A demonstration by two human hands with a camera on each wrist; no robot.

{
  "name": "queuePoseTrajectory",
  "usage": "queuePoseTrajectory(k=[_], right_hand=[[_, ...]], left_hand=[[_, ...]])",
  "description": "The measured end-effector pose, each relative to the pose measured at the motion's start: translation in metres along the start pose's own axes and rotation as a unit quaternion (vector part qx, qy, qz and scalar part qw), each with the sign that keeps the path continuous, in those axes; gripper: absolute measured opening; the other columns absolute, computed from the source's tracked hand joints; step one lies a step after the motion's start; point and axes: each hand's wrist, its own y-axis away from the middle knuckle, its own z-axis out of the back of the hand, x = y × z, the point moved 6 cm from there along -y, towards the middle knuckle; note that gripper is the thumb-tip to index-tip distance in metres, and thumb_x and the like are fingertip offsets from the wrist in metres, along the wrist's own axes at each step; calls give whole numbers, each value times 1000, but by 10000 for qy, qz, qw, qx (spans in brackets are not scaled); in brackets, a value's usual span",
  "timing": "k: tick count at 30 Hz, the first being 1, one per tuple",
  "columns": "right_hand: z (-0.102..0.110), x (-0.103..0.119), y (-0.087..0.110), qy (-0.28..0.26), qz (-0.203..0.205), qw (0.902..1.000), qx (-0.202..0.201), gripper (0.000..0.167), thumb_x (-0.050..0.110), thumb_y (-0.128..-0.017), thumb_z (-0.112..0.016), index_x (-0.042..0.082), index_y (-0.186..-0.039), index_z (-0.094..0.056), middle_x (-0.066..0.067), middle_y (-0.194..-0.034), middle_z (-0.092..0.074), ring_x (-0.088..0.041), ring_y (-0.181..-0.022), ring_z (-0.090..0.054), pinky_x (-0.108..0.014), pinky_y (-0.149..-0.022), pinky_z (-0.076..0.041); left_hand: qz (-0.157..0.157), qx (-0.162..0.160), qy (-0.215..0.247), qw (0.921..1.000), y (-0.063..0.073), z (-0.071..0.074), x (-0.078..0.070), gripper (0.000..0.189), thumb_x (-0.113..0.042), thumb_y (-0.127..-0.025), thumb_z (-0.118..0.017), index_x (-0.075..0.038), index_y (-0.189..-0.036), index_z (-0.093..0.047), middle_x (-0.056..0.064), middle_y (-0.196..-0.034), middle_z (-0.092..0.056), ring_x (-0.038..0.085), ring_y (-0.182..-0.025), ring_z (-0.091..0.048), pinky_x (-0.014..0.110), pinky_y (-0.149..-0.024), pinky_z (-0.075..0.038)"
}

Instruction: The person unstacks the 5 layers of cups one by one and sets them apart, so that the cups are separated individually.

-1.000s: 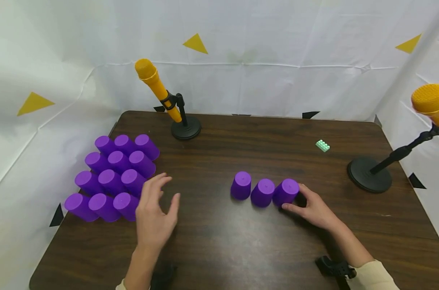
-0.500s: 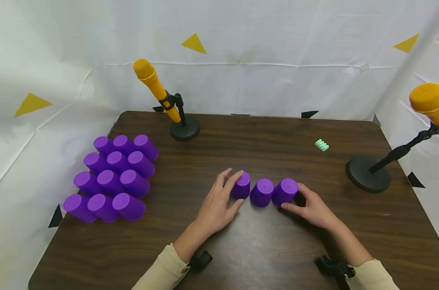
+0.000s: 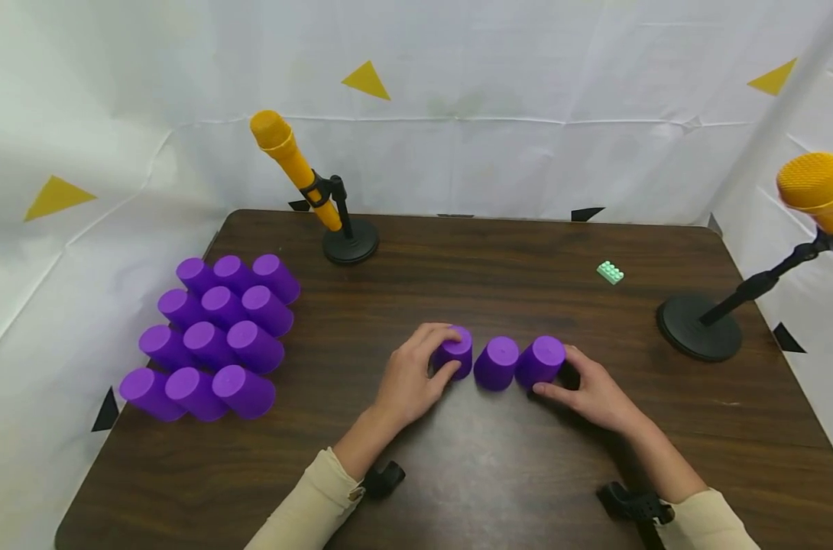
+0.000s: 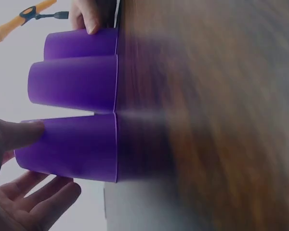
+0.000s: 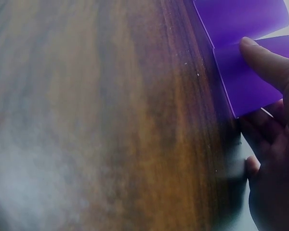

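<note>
Three purple cups stand upside down in a short row mid-table in the head view. The left cup (image 3: 463,353) is between the thumb and fingers of my left hand (image 3: 410,379), which grips its side. My right hand (image 3: 595,396) holds the right cup (image 3: 540,360) from its outer side, thumb in front. Between them the middle cup (image 3: 496,363) is untouched by either hand. In the left wrist view the gripped left cup (image 4: 72,149) has its rim down on the table. In the right wrist view my thumb lies on the right cup (image 5: 243,79).
Several more upside-down purple cups (image 3: 210,344) stand in rows at the table's left. A yellow microphone (image 3: 289,160) on a black stand is at the back left, another yellow microphone (image 3: 818,187) at the right. A small green brick (image 3: 610,273) lies on the dark wooden table (image 3: 423,283).
My left hand has moved right from beside the cup rows to the left cup of the three and closed its grip on it. The right hand has stayed at the right cup.
</note>
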Motion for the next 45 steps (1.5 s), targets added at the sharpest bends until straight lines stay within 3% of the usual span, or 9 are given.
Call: queuePoseTrajectory(k=[6,10,12,16,20,31,37,45], right_hand=[[-1,1,-1,31,0,10000,2,59,25,-82,-82,5,-131,-56,-16,-125,-59,-36,-120,-52,-59,-100,-37],[-1,1,-1,58,6,10000,-4,59,25,-82,-82,5,-130,-56,-16,-124,-59,-36,-120,-52,-59,-100,-37],[-1,0,-1,54,16,10000,-18,58,25,-82,-82,6,-130,-56,-15,-124,-60,-35,-120,-52,-58,-100,-38],[0,1,-1,26,26,10000,-13,58,24,-82,-82,6,-130,-56,-16,-124,-59,-35,-120,-52,-58,-100,-37],[-1,2,0,20,-40,10000,67,59,26,-83,-80,5,-132,-55,-17,-126,-58,-38,-122,-51,-60,-101,-36],[0,2,0,50,-91,9999,29,61,27,-83,-80,5,-133,-54,-19,-128,-58,-39,-123,-49,-62,-102,-35],[-1,0,1,3,-145,9999,80,61,27,-83,-80,6,-134,-53,-17,-128,-57,-38,-124,-49,-61,-103,-34],[-1,-1,0,3,-73,10000,20,60,27,-83,-80,5,-133,-55,-17,-128,-58,-38,-123,-50,-60,-102,-35]], left_hand=[[211,-367,6,9991,4,23,14,30,-12,-85,-78,-17,-111,-64,-2,-122,-61,13,-111,-59,35,-89,-52],[656,-939,-332,9929,5,53,37,32,-10,-84,-77,-16,-112,-63,2,-121,-60,18,-107,-61,38,-82,-53],[932,-1337,-557,9851,4,71,52,32,-8,-83,-77,-16,-111,-63,4,-120,-60,21,-107,-61,40,-82,-53],[1545,-2038,-1007,9615,0,106,81,32,-7,-83,-77,-15,-111,-63,7,-120,-60,28,-111,-60,49,-88,-50],[1997,-2387,-1256,9420,-4,128,104,30,-8,-86,-74,-14,-113,-61,10,-119,-58,33,-108,-60,52,-87,-48],[2424,-2722,-1201,9234,-17,140,142,27,-4,-87,-69,-10,-112,-59,13,-115,-57,39,-104,-58,53,-87,-47],[2680,-2789,-1163,9148,-19,141,147,28,-4,-87,-69,-11,-112,-58,15,-116,-57,42,-106,-57,55,-88,-45],[2681,-2753,-1218,9151,-21,140,149,30,-4,-87,-69,-11,-114,-57,17,-118,-56,46,-104,-57,55,-88,-45]])
